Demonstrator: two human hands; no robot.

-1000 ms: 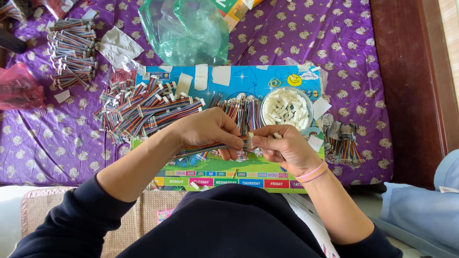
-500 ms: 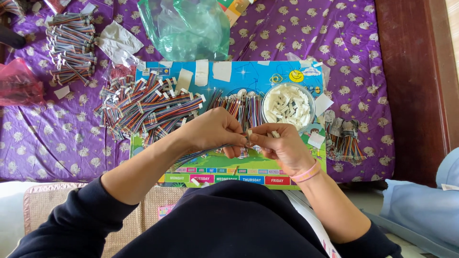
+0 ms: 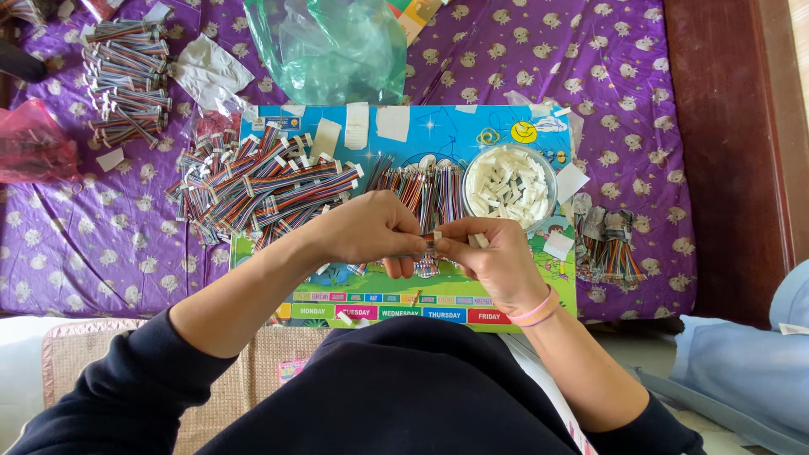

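A green plastic bag (image 3: 337, 46) is lying above the colourful board (image 3: 472, 126); a pink bag (image 3: 34, 147) is sitting far left of it.

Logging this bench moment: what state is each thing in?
left hand: closed on ribbon cable bundle
right hand: pinching the same bundle
bowl: upright, full of white labels
green plastic bag: crumpled, lying open
finished cable piles: stacked loosely

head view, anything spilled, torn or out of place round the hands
Nothing looks spilled or damaged. Both hands, left hand and right hand, pinch a small bundle of coloured wires over the blue board. A few white slips lie loose beside the bowl of slips, and the wire bundles sit heaped rather than aligned.
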